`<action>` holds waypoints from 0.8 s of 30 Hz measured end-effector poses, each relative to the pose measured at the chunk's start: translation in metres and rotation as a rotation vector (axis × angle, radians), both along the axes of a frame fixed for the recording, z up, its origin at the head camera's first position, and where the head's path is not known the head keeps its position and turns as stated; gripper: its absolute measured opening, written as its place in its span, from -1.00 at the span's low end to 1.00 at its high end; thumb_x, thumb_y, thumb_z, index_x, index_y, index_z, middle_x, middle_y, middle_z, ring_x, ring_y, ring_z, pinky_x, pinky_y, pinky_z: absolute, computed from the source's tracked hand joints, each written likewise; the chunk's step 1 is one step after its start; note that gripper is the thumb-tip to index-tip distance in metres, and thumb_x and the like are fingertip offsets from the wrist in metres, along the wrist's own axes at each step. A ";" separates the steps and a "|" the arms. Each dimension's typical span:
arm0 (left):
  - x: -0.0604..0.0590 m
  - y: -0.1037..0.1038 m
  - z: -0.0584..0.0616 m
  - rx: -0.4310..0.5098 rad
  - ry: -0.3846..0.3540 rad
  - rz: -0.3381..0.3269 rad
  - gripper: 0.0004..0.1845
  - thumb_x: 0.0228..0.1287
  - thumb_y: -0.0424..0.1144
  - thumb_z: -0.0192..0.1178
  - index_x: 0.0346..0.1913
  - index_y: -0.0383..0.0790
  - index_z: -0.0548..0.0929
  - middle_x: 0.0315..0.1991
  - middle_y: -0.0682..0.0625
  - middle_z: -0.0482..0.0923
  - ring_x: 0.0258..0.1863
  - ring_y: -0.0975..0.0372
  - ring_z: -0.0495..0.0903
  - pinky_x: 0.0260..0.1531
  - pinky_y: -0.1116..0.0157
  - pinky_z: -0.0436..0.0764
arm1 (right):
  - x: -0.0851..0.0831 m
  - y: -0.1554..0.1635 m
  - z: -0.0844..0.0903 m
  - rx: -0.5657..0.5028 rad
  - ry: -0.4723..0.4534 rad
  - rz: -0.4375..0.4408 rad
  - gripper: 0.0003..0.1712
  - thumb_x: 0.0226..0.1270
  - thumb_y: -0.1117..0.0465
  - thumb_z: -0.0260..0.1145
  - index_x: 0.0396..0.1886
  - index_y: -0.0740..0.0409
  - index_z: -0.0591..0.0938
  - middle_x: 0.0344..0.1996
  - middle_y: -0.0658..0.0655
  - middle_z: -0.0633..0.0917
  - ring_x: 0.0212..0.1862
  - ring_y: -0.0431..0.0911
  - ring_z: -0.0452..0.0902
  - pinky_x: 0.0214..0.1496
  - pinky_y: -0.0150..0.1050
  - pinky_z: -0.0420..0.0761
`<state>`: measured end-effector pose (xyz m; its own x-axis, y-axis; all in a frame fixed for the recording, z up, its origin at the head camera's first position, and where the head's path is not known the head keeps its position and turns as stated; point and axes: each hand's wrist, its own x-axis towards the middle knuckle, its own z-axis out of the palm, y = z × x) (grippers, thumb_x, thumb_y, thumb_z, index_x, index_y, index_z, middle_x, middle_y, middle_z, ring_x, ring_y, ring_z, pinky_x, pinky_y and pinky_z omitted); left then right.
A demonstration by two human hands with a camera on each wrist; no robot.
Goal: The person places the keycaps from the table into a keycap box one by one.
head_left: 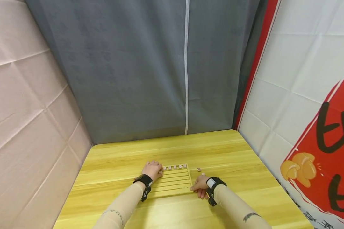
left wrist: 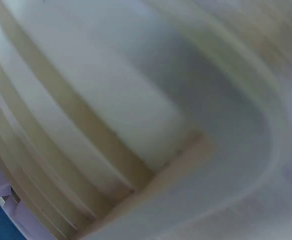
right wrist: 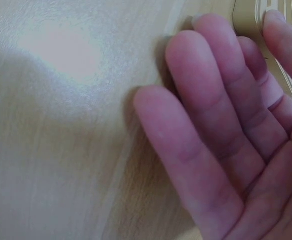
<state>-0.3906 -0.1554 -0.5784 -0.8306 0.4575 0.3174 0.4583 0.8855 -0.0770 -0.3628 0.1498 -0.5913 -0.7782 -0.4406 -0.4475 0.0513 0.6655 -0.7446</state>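
- Wooden and slatted, a small grooved board (head_left: 173, 181) lay flat on the yellow table (head_left: 218, 149), near the front edge and between the two hands.
- Along the board's far edge a row of small tiles (head_left: 175, 166) sat in the top groove; one loose tile (head_left: 199, 169) lay on the table just beside the board's far right corner.
- At the board's far left corner the left hand (head_left: 153, 170) rested, knuckles up and fingers bent over the edge, touching the end of the tile row. Whether it pinched a tile could not be told; the left wrist view was only a blur of pale ridges.
- Against the board's near right corner lay the right hand (head_left: 200, 185). In the right wrist view its fingers (right wrist: 205, 125) were nearly straight and close together, tips on the table, with the board's corner (right wrist: 245, 17) touching them; they gripped nothing.
- As a judgement, the step in hand was steadying or squaring the board from both sides while the tile row was set in order.
- Any next move would call for a light touch: the tiles stood loose in a shallow groove, so a push on the board could tip them, and the stray tile would need a fine pinch.
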 end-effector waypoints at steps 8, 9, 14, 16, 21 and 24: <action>-0.001 -0.001 0.000 -0.011 0.007 0.019 -0.69 -0.07 0.03 0.50 -0.48 0.08 0.54 -0.52 0.21 0.39 -0.47 0.27 0.33 -0.41 0.29 0.18 | 0.006 -0.004 0.015 0.038 -0.007 -0.016 -0.63 0.33 0.09 0.32 -0.57 0.26 0.57 -0.69 0.17 0.67 -0.70 -0.13 0.57 -0.63 -0.22 0.64; 0.000 0.000 0.002 -0.006 -0.001 0.018 -0.70 -0.06 0.02 0.50 -0.49 0.07 0.53 -0.52 0.20 0.39 -0.47 0.26 0.32 -0.41 0.29 0.17 | 0.006 -0.004 0.014 0.036 -0.007 -0.017 -0.63 0.33 0.09 0.33 -0.57 0.26 0.57 -0.69 0.17 0.67 -0.70 -0.14 0.57 -0.64 -0.23 0.63; 0.002 0.002 0.009 0.000 -0.024 0.017 -0.70 -0.02 0.00 0.48 -0.49 0.06 0.51 -0.52 0.19 0.39 -0.47 0.25 0.30 -0.41 0.29 0.17 | -0.008 0.001 -0.008 -0.007 -0.004 -0.003 -0.61 0.29 0.03 0.35 -0.58 0.24 0.59 -0.71 0.15 0.67 -0.72 -0.14 0.56 -0.71 -0.28 0.58; 0.003 0.002 0.010 0.000 -0.023 0.013 -0.69 -0.03 -0.01 0.49 -0.49 0.05 0.51 -0.53 0.19 0.39 -0.48 0.25 0.29 -0.41 0.30 0.17 | -0.013 0.003 -0.018 -0.015 -0.003 0.009 -0.60 0.27 0.01 0.36 -0.58 0.23 0.59 -0.70 0.17 0.68 -0.72 -0.13 0.56 -0.71 -0.26 0.58; 0.005 0.002 0.011 0.001 -0.017 0.007 -0.69 -0.03 -0.03 0.49 -0.51 0.04 0.50 -0.54 0.18 0.37 -0.50 0.25 0.27 -0.42 0.31 0.16 | -0.019 0.007 -0.029 -0.030 -0.002 0.023 -0.57 0.24 -0.05 0.38 -0.58 0.22 0.60 -0.69 0.17 0.68 -0.73 -0.14 0.56 -0.71 -0.25 0.59; 0.006 0.001 0.009 -0.009 -0.003 0.004 -0.67 -0.02 -0.04 0.49 -0.53 0.03 0.48 -0.56 0.17 0.34 -0.51 0.24 0.24 -0.42 0.30 0.14 | -0.016 0.006 -0.029 -0.031 0.001 0.021 -0.57 0.24 -0.05 0.37 -0.58 0.21 0.60 -0.69 0.16 0.68 -0.73 -0.15 0.55 -0.70 -0.27 0.58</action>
